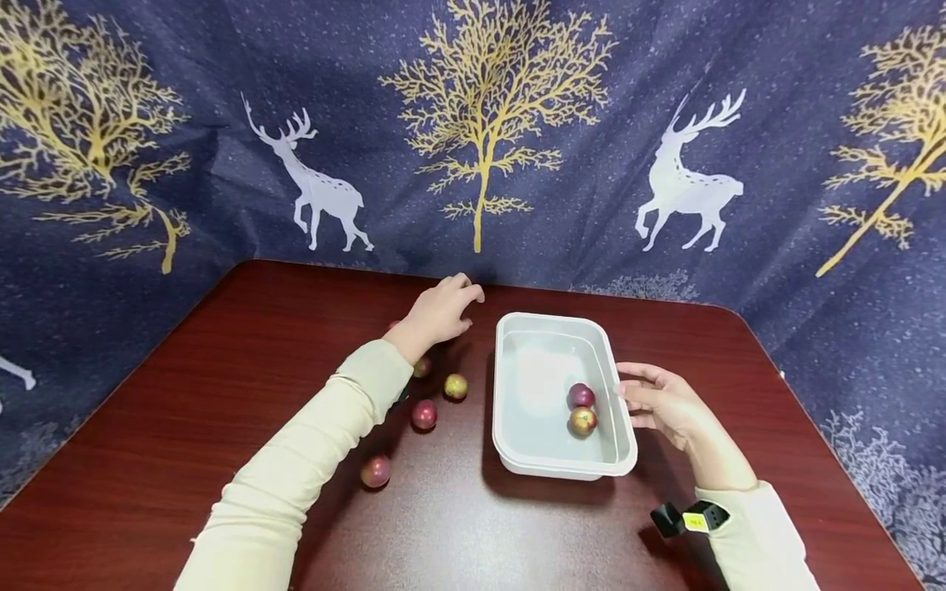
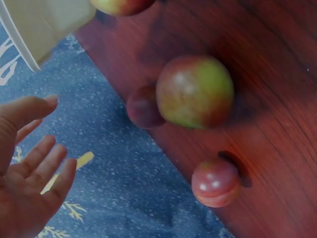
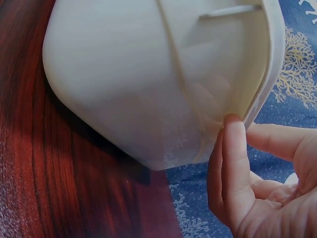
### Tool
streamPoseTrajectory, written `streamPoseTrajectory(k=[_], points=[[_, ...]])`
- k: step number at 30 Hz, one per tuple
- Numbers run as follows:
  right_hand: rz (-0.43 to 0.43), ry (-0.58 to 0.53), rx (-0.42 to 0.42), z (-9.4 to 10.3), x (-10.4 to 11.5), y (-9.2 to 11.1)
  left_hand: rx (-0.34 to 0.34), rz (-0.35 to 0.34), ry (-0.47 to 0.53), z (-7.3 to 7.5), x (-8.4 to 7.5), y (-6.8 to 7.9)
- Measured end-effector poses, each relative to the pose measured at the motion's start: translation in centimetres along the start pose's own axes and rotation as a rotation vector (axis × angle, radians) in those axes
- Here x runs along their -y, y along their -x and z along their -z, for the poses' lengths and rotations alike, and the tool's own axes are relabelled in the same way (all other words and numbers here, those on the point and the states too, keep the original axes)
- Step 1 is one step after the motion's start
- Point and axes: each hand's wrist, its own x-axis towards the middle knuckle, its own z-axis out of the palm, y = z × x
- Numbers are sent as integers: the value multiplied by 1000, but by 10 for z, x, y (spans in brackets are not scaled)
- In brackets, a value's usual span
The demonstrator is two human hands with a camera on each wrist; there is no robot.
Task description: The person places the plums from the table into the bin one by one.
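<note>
My left hand (image 1: 441, 310) hovers above the table's far side, left of the white plastic tub (image 1: 565, 470). Its fingers are spread and slightly bent, with nothing between them in the left wrist view. Plums lie below and nearer than it: a yellowish plum (image 1: 456, 387), a red plum (image 1: 424, 414) and another reddish plum (image 1: 376, 471). Others are partly hidden by the left wrist. My right hand (image 1: 668, 402) pinches the tub's right rim between thumb and fingers. Inside the tub, a dark purple plum (image 1: 581, 396) touches a yellow-red plum (image 1: 582, 421).
The dark red wooden table (image 1: 244, 394) carries everything. A blue cloth (image 1: 414, 205) printed with deer and trees hangs behind its far edge. A black strap with a yellow label (image 1: 695, 521) sits at the right wrist.
</note>
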Motion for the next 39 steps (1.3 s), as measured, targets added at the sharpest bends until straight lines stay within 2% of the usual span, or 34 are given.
streamPoseTrajectory(k=[5, 13, 17, 23, 30, 39], points=[[2, 5, -4, 0, 1, 0, 118, 97, 16, -5, 9, -6], [12, 5, 7, -1, 2, -1, 208, 213, 85, -14, 24, -5], [8, 10, 5, 0, 2, -1, 224, 237, 92, -19, 29, -3], [7, 2, 12, 1, 0, -2, 220, 233, 112, -25, 31, -1], [13, -15, 23, 1, -1, -1, 239, 251, 149, -26, 33, -2], [20, -25, 29, 2, -3, -1, 203, 267, 194, -30, 38, 1]])
